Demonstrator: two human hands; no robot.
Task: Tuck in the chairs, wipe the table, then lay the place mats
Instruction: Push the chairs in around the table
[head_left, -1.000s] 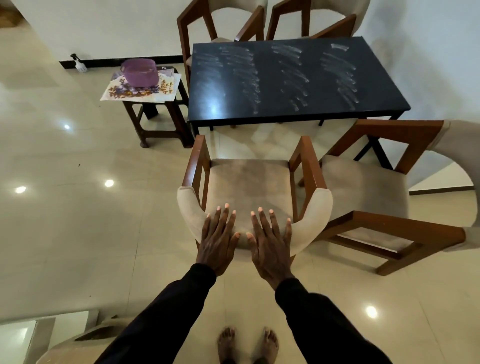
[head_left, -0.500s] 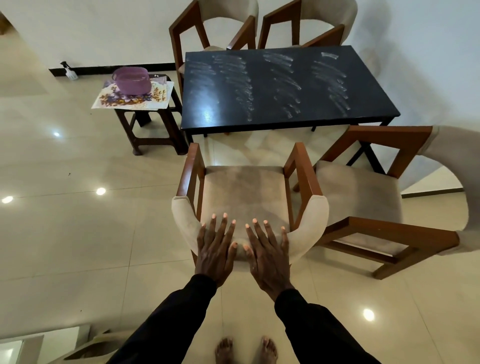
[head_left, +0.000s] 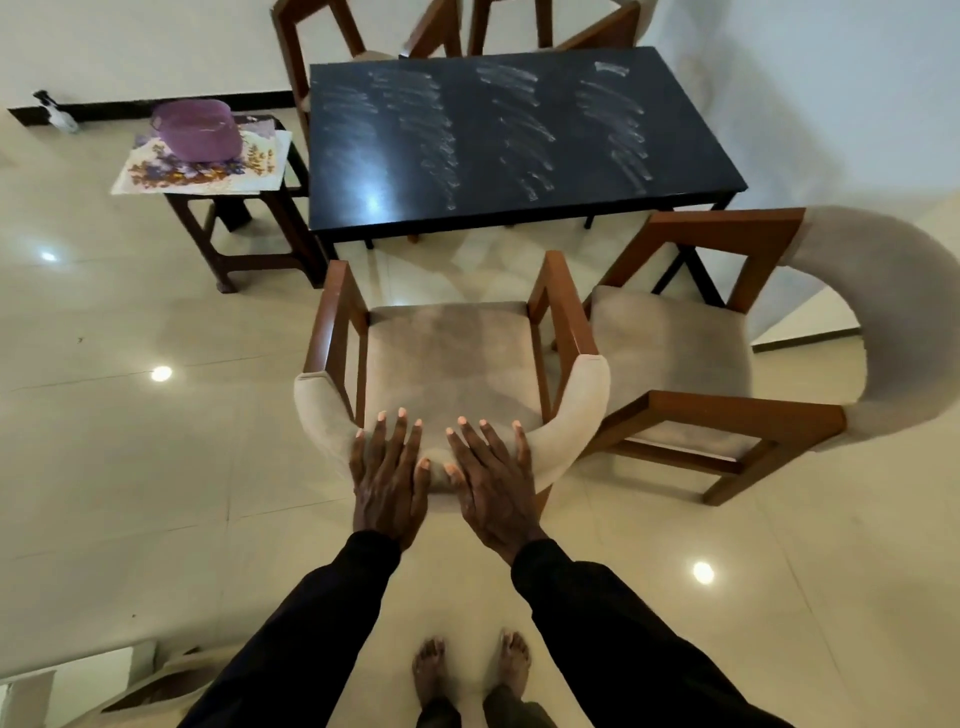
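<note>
A wooden chair with a beige padded seat (head_left: 452, 358) stands in front of me, facing the black table (head_left: 519, 140), a gap of floor between them. My left hand (head_left: 387, 478) and my right hand (head_left: 493, 483) lie flat, fingers straight, on top of its curved beige backrest. A second chair (head_left: 670, 353) stands to the right, turned askew from the table. Smeared streaks mark the tabletop. Floral place mats (head_left: 208, 171) lie on a small side table at the left, under a purple container (head_left: 200, 130).
Two more chairs (head_left: 374, 31) stand at the table's far side by the wall. The small wooden side table (head_left: 244, 234) sits just left of the black table. A spray bottle (head_left: 54, 111) stands on the floor by the far wall. My bare feet are below.
The chair has slid a little toward the table with both hands on its backrest. My view has moved forward with it.
</note>
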